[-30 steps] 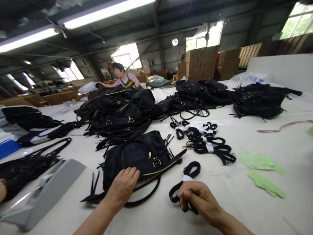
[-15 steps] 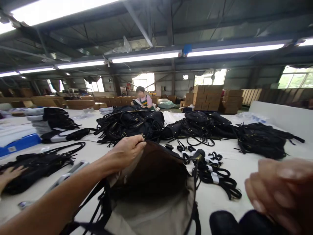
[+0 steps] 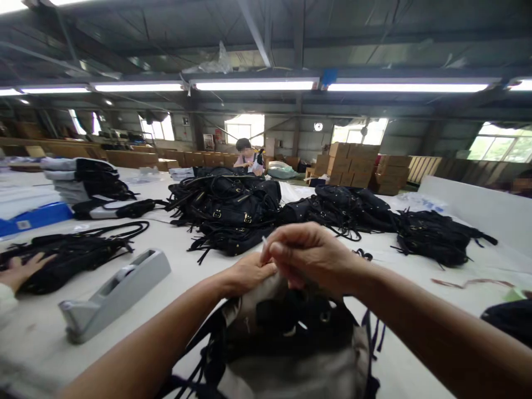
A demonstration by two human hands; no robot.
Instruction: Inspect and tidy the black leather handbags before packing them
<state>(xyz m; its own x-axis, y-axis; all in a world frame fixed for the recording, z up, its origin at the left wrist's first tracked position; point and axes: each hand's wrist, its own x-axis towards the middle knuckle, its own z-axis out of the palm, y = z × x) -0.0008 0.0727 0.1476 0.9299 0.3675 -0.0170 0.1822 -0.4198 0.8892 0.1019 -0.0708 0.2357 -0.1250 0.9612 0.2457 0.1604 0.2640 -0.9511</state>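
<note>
One hall: you worked at a long white-covered work table (image 3: 158, 238) under strip lights; stacked cardboard cartons (image 3: 349, 166) stood far beyond the grey tape dispenser (image 3: 114, 293), your landmark.

Three heaps: black fringed bags (image 3: 224, 210) lay piled well ahead of the tape dispenser and to its right, with a second heap (image 3: 353, 210) and a third heap (image 3: 432, 238) farther right along the table.

Two co-workers: one person (image 3: 247, 155) stood at the far end beyond the heaps, and another person's hand (image 3: 25, 271) lay open on a black bag (image 3: 70, 260) left of the tape dispenser.

Other things: a blue tray (image 3: 35, 217) and a folded stack (image 3: 87, 180) sat behind that bag.

Your bag: the black bag (image 3: 291, 332) lay just right of the tape dispenser, nearest you, its pale lining showing; the other bags stayed heaped, none in your hands.

Left hand: your left hand (image 3: 249, 271) was curled closed, seemingly gripping the bag's pale edge.

Right hand: your right hand (image 3: 311, 255) was pinched closed on a thin white sliver (image 3: 264, 241), too small to identify.
</note>
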